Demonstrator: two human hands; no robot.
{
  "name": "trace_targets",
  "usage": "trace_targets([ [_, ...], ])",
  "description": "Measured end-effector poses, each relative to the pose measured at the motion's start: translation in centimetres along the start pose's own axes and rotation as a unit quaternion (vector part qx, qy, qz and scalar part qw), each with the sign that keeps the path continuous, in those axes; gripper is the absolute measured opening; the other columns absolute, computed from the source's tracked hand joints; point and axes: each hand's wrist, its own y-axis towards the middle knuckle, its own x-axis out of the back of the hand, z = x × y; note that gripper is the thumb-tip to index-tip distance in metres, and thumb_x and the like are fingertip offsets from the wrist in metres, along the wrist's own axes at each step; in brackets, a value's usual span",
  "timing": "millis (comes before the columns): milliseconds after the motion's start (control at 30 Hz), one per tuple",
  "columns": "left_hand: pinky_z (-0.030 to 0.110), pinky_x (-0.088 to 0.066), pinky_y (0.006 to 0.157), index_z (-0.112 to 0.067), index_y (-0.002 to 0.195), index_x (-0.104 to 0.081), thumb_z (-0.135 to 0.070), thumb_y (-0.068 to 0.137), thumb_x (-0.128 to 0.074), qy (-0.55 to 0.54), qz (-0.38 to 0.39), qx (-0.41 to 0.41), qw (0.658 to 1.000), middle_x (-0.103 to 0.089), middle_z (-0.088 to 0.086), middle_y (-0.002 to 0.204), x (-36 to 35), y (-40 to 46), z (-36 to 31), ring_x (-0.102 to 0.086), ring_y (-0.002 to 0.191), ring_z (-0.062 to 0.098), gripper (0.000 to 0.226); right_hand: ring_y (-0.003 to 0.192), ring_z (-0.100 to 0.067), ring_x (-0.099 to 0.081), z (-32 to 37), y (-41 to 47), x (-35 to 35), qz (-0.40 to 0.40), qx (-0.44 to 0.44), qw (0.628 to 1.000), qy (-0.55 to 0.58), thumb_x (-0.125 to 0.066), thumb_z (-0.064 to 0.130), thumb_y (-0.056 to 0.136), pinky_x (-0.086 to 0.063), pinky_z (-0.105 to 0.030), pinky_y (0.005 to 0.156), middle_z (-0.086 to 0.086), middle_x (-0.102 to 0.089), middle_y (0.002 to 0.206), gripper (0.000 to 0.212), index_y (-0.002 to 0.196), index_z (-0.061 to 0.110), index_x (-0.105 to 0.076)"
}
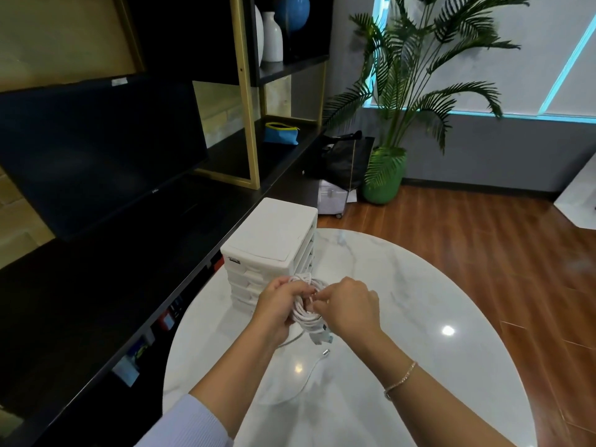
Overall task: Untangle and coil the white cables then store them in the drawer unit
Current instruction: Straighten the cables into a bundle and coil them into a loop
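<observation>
2 hands (317,306) gripping white cable coil (304,314)

A dark monitor (96,150) is seen on black shelving. White vases (272,37) are set above. A potted palm (385,169) is placed on the wood floor (467,240).

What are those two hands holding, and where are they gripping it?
A coil of white cable. The left hand wraps around the coil's left side; the right hand pinches strands at its right side.

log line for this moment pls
left hand grips white cable coil | right hand pinches strand | loose end on marble table | white drawer unit shut
</observation>
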Motion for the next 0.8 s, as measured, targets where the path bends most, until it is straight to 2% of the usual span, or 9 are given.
trace_targets([
  [133,0.017,-0.046,0.044,-0.004,0.081,-0.057,0.002,0.082,-0.055,-0.076,0.059,0.063,0.993,-0.059,0.003,0.051,-0.7,-0.3,0.7,-0.055,0.04,0.011,0.006,0.104,-0.021,-0.054,0.2,0.1,-0.6,0.007,-0.018,0.997,-0.076,-0.052,0.037,0.09,-0.03,-0.031,0.078,-0.001,-0.061,0.106,0.024,0.101,0.025,-0.069],
  [200,0.02,-0.048,0.05,-0.006,0.076,-0.057,-0.001,0.086,-0.052,-0.119,0.086,0.059,0.987,-0.062,0.002,0.054,-0.8,-0.4,0.6,-0.058,0.045,0.011,0.013,0.106,-0.022,-0.052,0.4,0.0,-0.6,-0.002,0.009,0.997,-0.072,-0.048,0.032,0.092,-0.032,-0.03,0.081,-0.002,-0.057,0.108,0.024,0.104,0.025,-0.069],
  [267,0.024,-0.053,0.058,-0.006,0.088,-0.059,-0.003,0.089,-0.052,-0.155,0.118,0.034,0.98,-0.067,0.006,0.064,-0.2,-0.2,0.2,-0.064,0.055,0.013,0.008,0.098,-0.021,-0.053,0.4,0.1,0.0,-0.004,0.035,0.999,0.029,-0.05,0.029,0.091,-0.036,-0.027,0.078,-0.003,-0.054,0.096,0.024,0.099,0.02,-0.071],
  [333,0.025,-0.054,0.063,-0.01,0.11,-0.057,-0.003,0.085,-0.055,-0.146,0.149,0.014,0.978,-0.068,0.007,0.078,0.9,0.0,-0.4,-0.064,0.064,0.015,0.026,0.079,-0.016,-0.054,0.1,0.5,1.1,0.047,-0.002,0.973,0.227,-0.055,0.02,0.089,-0.038,-0.021,0.066,0.003,-0.052,0.078,0.017,0.084,0.012,-0.069],
  [400,0.025,-0.052,0.071,-0.008,0.121,-0.054,0.005,0.08,-0.058,-0.041,0.179,0.002,0.983,-0.066,0.007,0.089,2.0,0.2,-0.9,-0.063,0.074,0.016,0.043,0.067,-0.01,-0.049,-0.2,0.8,2.0,0.133,-0.059,0.915,0.377,-0.057,0.014,0.086,-0.039,-0.021,0.063,0.004,-0.054,0.072,0.014,0.075,0.012,-0.063],
  [500,0.029,-0.049,0.082,-0.015,0.107,-0.058,0.017,0.073,-0.065,0.195,0.16,-0.039,0.967,-0.064,0.006,0.098,3.1,0.1,-1.9,-0.061,0.087,0.018,0.047,0.066,-0.012,-0.044,-0.8,0.8,1.9,0.176,-0.075,0.914,0.358,-0.054,0.019,0.089,-0.036,-0.024,0.064,0.0,-0.053,0.073,0.02,0.071,0.011,-0.056],
  [633,0.025,-0.051,0.066,-0.023,0.101,-0.048,0.004,0.068,-0.071,0.482,0.136,-0.107,0.859,-0.061,0.002,0.092,2.5,-0.8,-3.1,-0.058,0.076,0.012,0.048,0.07,-0.012,-0.049,-0.7,0.1,1.3,0.198,-0.03,0.928,0.313,-0.046,0.031,0.097,-0.04,-0.023,0.069,0.001,-0.058,0.075,0.033,0.071,0.013,-0.056],
  [700,0.018,-0.046,0.058,-0.03,0.115,-0.042,-0.004,0.072,-0.067,0.542,0.134,-0.14,0.817,-0.059,-0.003,0.084,1.8,-1.2,-2.8,-0.056,0.07,0.009,0.055,0.072,-0.012,-0.053,-0.6,-0.1,1.3,0.204,-0.011,0.927,0.314,-0.046,0.033,0.097,-0.042,-0.024,0.074,0.0,-0.063,0.079,0.033,0.074,0.013,-0.058],
  [800,0.008,-0.037,0.051,-0.033,0.106,-0.053,-0.01,0.082,-0.058,0.537,0.122,-0.198,0.811,-0.055,-0.015,0.074,1.2,-1.6,-2.2,-0.053,0.067,0.005,0.033,0.065,-0.008,-0.055,-0.6,-0.1,2.1,0.191,-0.007,0.925,0.329,-0.053,0.034,0.094,-0.041,-0.02,0.066,0.001,-0.065,0.07,0.034,0.067,0.013,-0.059],
])
